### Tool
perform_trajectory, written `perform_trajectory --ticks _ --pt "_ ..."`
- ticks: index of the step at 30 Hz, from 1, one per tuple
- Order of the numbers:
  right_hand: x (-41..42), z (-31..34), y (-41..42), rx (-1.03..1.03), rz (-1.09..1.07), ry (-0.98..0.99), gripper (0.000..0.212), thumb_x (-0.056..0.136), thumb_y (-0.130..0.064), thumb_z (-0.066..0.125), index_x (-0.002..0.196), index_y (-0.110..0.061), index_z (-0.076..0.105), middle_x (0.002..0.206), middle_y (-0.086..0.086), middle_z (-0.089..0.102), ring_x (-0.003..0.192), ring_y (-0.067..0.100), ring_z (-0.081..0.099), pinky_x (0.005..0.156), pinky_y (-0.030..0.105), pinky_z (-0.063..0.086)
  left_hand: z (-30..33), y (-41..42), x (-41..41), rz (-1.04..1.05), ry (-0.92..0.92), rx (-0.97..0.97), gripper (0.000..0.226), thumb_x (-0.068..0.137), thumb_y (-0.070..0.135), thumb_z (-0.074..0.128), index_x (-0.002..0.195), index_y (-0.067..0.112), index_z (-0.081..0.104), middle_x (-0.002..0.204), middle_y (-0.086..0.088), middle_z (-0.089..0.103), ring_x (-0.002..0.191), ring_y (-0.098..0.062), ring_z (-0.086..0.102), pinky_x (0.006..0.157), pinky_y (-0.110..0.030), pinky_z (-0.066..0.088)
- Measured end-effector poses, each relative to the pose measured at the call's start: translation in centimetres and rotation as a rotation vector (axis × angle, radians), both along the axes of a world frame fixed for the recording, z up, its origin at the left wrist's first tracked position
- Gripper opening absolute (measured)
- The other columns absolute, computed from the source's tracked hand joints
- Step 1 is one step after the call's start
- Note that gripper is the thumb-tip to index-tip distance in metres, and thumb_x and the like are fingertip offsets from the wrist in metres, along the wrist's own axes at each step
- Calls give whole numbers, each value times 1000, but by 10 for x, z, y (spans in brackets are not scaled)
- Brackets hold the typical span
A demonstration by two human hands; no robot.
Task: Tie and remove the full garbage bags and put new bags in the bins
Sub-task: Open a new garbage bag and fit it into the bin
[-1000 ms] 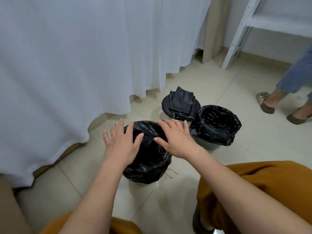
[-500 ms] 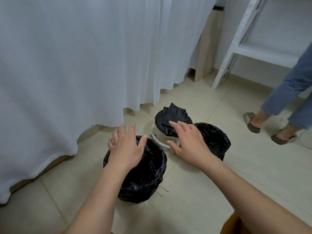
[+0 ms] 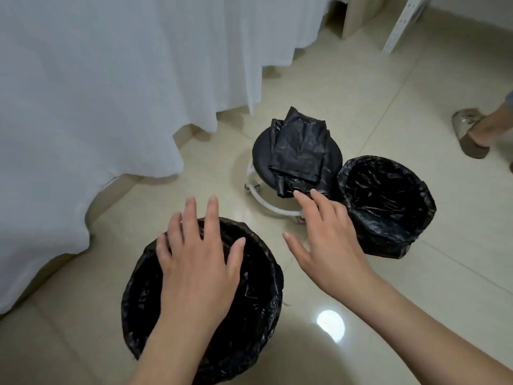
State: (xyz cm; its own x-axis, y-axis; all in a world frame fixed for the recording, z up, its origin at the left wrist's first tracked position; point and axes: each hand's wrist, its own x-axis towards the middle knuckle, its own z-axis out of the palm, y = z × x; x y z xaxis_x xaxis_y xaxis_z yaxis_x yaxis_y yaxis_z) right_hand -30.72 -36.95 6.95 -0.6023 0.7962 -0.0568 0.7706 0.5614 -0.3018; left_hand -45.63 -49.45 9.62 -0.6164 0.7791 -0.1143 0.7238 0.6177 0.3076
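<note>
a: bins first. where do they sit in the picture?

b: near bin (image 3: 200, 307) is at the lower middle of the frame, lined with a black bag whose edge is folded over the rim. far bin (image 3: 387, 205) is at the middle right, lined the same way, its mouth open and dark inside.

a: and between them?

b: a small round stool (image 3: 277, 201) with a black seat and a white ring frame on castors, at the centre of the frame, just left of the far bin. a stack of folded black bags (image 3: 301, 151) lies on its seat, hanging a little over the near edge.

a: left hand?

b: left hand (image 3: 197, 270) lies flat over the mouth of the near bin, fingers straight and spread, holding nothing. the fingertips reach past the bin's far rim. i cannot tell whether the palm touches the bag.

a: right hand?

b: right hand (image 3: 324, 243) is at centre right of the frame, between the near bin and the stool, fingers straight, thumb spread toward the left. it grips nothing. its fingertips are at the near edge of the folded bags; touching or just short, i cannot tell.

a: what else shows?

b: a white curtain (image 3: 111, 79) fills the upper left, hanging to the beige tiled floor (image 3: 416, 107). a white rack leg (image 3: 399, 26) is at the upper right, and another person's foot (image 3: 472, 132) in a shoe at the right edge. a round glare spot sits on the tiles at the lower right.
</note>
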Motion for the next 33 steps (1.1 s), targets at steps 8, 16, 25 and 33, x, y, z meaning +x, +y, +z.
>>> perform_trajectory --ticks 8,16,25,33 --pt "21 12 -2 -141 -141 -51 66 96 -44 49 152 -23 21 158 8 20 138 27 22 118 46 20 -2 14 13 44 -123 15 68 96 47 38 154 20 15 160 -12 8 145 -33 11 118 -53 10" --pt "71 103 -23 -192 -427 9 63 96 -37 53 151 -19 27 156 13 24 137 31 21 117 45 19 88 16 44 -84 -143 -24 62 96 34 50 150 13 29 157 -18 18 142 -36 19 115 -54 20" --pt "182 285 -49 -216 -622 -29 62 96 -38 51 151 -18 28 154 16 26 138 32 24 118 54 17 268 44 132 -601 -28 -363 64 97 53 30 153 24 19 161 -8 5 144 -33 14 116 -51 17" --pt "267 374 -64 -292 -690 -44 62 98 -42 47 152 -25 21 157 13 18 138 32 23 117 53 19 378 73 216 -806 70 -407 66 96 55 23 153 24 12 156 -5 24 141 -26 24 116 -46 22"
